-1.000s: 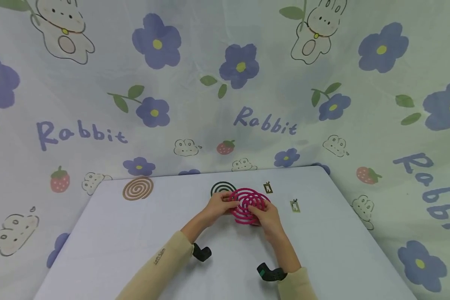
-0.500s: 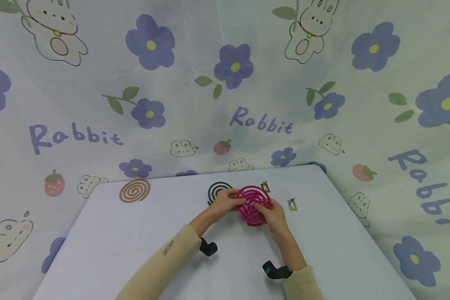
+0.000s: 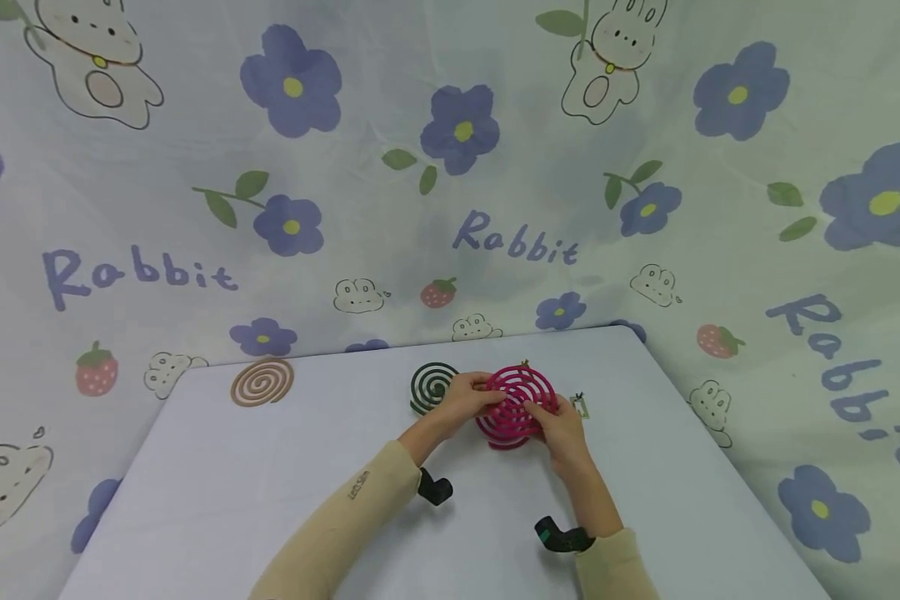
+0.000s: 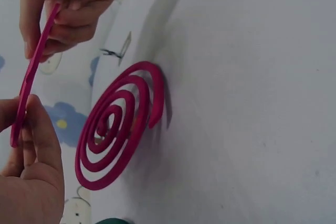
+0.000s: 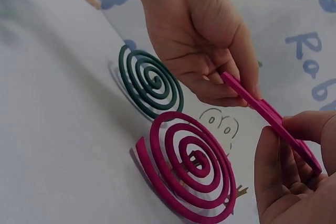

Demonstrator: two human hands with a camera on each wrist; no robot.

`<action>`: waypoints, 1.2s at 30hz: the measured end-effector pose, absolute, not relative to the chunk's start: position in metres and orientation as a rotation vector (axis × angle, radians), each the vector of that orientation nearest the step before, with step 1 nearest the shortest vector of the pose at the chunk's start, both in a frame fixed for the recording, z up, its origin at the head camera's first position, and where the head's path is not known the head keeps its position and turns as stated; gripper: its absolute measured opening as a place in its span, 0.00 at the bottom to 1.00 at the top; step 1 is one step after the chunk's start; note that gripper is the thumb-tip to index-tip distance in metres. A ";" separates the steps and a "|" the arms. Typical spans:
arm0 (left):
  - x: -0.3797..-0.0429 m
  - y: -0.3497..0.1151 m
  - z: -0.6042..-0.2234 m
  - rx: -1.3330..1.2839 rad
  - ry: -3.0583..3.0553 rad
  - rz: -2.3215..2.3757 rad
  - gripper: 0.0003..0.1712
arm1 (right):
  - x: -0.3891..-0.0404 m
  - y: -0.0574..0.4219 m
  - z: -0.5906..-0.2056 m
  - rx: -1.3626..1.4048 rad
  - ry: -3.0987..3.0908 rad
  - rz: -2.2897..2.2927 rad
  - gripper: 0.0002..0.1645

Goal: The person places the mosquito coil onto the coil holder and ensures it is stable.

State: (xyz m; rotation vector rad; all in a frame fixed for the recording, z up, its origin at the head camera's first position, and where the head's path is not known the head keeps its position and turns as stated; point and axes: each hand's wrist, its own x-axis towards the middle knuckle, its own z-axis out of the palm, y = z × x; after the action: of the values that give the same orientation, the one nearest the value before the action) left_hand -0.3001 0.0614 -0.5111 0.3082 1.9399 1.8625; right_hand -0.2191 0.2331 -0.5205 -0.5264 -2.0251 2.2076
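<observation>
A pink mosquito coil [image 3: 520, 392] is held above the table between my two hands. My left hand [image 3: 465, 400] pinches its left edge, and my right hand [image 3: 566, 433] pinches its right side. Both wrist views show this held coil [image 4: 35, 66] edge-on as a thin strip. Below it, a second pink coil [image 5: 202, 171] sits with its open spiral apart from my fingers; the held coil partly hides it in the head view. Just left of my left hand lies a dark green coil [image 3: 438, 389].
A tan coil [image 3: 262, 382] lies at the table's back left. One small metal coil stand [image 3: 579, 407] lies right of my right hand. Another metal stand [image 3: 525, 364] is mostly hidden behind the held coil. Patterned cloth [image 3: 390, 208] hangs behind the white table [image 3: 270, 492].
Both hands have moved right and slightly farther away with the held pink coil. More of the green coil now shows, while the metal stand at the back has become mostly covered.
</observation>
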 end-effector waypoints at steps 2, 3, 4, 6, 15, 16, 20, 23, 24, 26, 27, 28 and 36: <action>-0.301 0.065 -0.511 0.306 1.933 1.863 0.23 | -0.218 0.236 -0.520 -0.536 -2.008 2.209 0.26; -0.302 0.067 -0.511 0.306 1.933 1.861 0.22 | -0.218 0.237 -0.520 -0.532 -2.002 2.209 0.26; -0.302 0.068 -0.510 0.306 1.937 1.859 0.22 | -0.217 0.238 -0.520 -0.530 -2.003 2.205 0.26; -0.302 0.071 -0.510 0.300 1.928 1.863 0.21 | -0.217 0.240 -0.519 -0.524 -2.007 2.198 0.26; -0.308 0.080 -0.498 0.363 1.987 1.786 0.20 | -0.215 0.247 -0.507 -0.530 -2.011 2.191 0.30; -0.310 0.082 -0.494 0.376 2.001 1.775 0.20 | -0.215 0.248 -0.504 -0.518 -2.009 2.195 0.30; -0.316 0.087 -0.472 0.423 2.010 1.749 0.19 | -0.216 0.252 -0.487 -0.467 -2.018 2.174 0.32; -0.320 0.091 -0.454 0.447 2.013 1.734 0.20 | -0.219 0.256 -0.474 -0.432 -2.034 2.159 0.34; -0.322 0.092 -0.448 0.459 2.011 1.727 0.20 | -0.220 0.258 -0.469 -0.422 -2.041 2.151 0.34; -0.326 0.096 -0.439 0.477 1.995 1.725 0.20 | -0.221 0.261 -0.460 -0.403 -2.051 2.136 0.35; -0.328 0.097 -0.434 0.493 1.985 1.722 0.19 | -0.222 0.263 -0.455 -0.391 -2.054 2.127 0.35; -0.330 0.099 -0.429 0.512 1.973 1.719 0.19 | -0.223 0.264 -0.451 -0.379 -2.053 2.117 0.35; -0.343 0.118 -0.397 0.558 1.859 1.692 0.22 | -0.226 0.277 -0.426 -0.378 -1.992 2.091 0.33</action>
State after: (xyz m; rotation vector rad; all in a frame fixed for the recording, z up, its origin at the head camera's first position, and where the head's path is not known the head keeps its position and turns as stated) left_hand -0.3435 0.1183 -0.3975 0.5583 1.8586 1.6920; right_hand -0.2257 0.2774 -0.4259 -0.3777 -1.9923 2.0911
